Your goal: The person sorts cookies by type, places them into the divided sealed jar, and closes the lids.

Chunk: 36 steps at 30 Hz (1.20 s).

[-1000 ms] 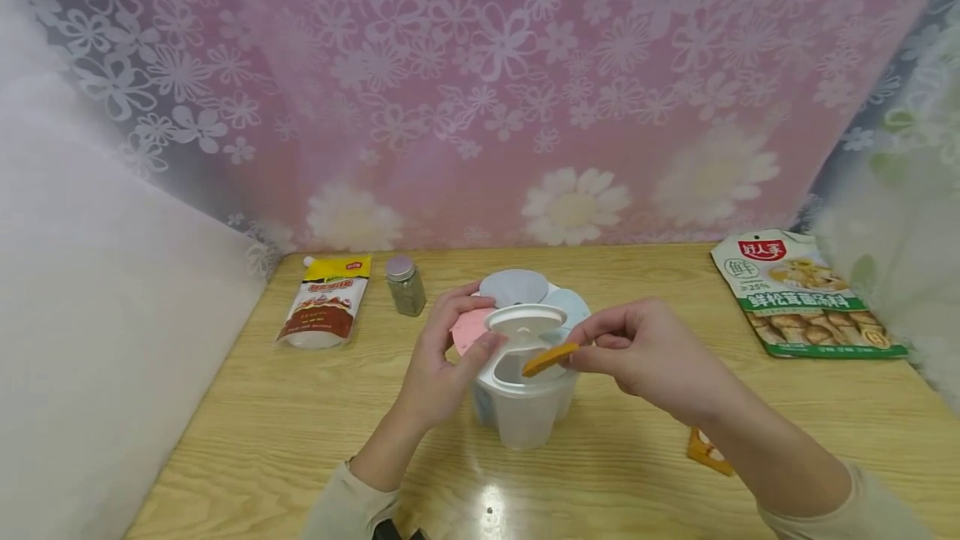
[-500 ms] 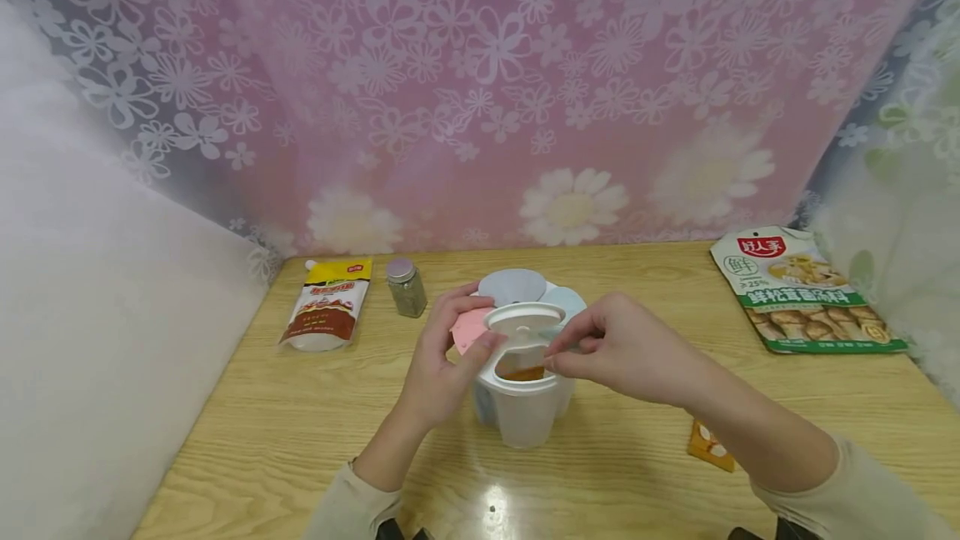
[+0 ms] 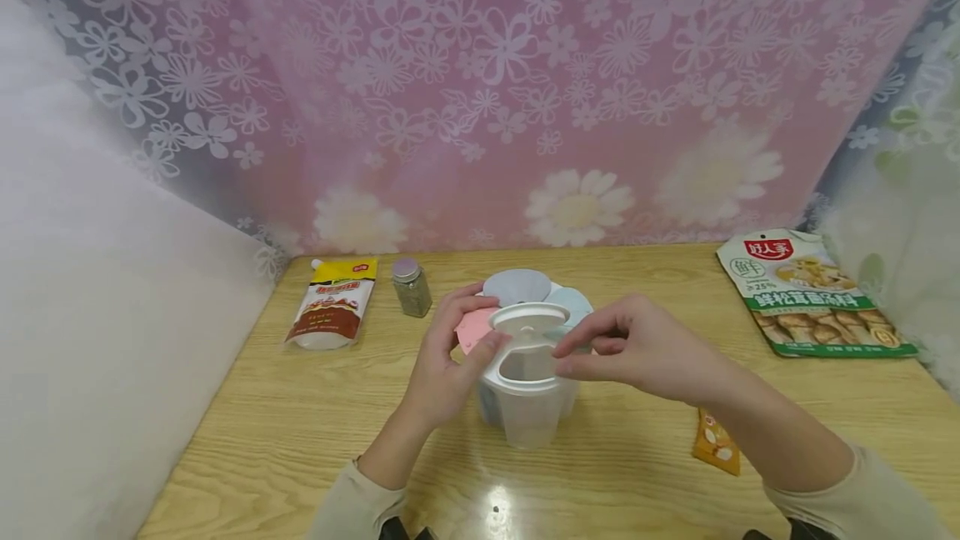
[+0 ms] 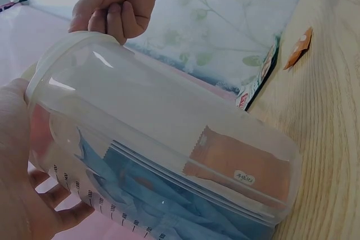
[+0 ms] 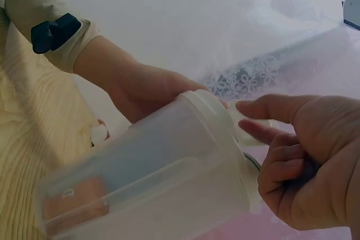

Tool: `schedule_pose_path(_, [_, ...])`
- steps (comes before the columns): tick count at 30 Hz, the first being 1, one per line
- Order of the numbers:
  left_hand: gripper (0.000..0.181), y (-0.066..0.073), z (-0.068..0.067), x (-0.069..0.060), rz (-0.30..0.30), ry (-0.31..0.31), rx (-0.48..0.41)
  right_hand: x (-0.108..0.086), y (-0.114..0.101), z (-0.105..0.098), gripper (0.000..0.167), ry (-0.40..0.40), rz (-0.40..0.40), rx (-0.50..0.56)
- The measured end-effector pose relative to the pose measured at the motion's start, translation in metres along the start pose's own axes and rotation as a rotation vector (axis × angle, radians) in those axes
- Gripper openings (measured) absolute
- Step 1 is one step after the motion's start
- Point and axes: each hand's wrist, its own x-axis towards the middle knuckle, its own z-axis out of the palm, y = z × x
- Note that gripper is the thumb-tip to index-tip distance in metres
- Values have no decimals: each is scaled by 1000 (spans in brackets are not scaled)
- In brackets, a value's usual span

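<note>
A translucent divided storage container (image 3: 530, 422) stands on the table, its lid bearing coloured flaps; the near white flap (image 3: 529, 319) is up over an opening. My left hand (image 3: 444, 357) holds the container by its upper left side, thumb on the lid. Beside the opening is my right hand (image 3: 637, 348), thumb and forefinger apart with nothing between them, other fingers bent. In the left wrist view an orange packet (image 4: 239, 167) lies at the bottom of one compartment. Blue packets (image 4: 163, 189) fill the compartment beside it.
Another orange packet (image 3: 717, 442) lies on the table (image 3: 360, 440) near my right forearm. At the back left are a yellow, white and brown pouch (image 3: 333, 304) and a small spice jar (image 3: 412, 288). A mushroom seasoning bag (image 3: 815, 294) lies at the back right.
My right hand has lowered the orange packet into the opening and let it go; the packet is now inside the container. The left hand keeps its hold.
</note>
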Motion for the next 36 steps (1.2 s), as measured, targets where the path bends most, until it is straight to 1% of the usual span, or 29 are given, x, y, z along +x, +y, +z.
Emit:
schedule_pose_path(4, [34,-1,0,0,1,4,2,-5,6,-6,21,7,-12,67])
schedule_pose_path(8, [34,-1,0,0,3,4,4,-11,16,-13,15,0,-54,133])
schedule_pose_path(13, [34,0,0,0,-9,5,17,-18,28,-22,18,-17,-116,206])
schedule_pose_path(16, [34,0,0,0,-12,5,24,-22,37,-27,20,-24,-137,232])
schedule_pose_path(20, [34,-1,0,0,-18,6,23,-27,51,-34,21,-28,-159,240])
schedule_pose_path(26, [34,0,0,0,-26,6,13,-38,75,-43,24,-41,-151,242])
schedule_pose_path(29, [34,1,0,1,-23,7,13,-42,88,-48,26,-70,-164,250])
schedule_pose_path(33, [34,0,0,1,-22,7,2,-49,108,-53,32,-121,-173,317])
schedule_pose_path(36, [34,0,-1,1,-28,9,0,-56,123,-57,35,-127,-141,365])
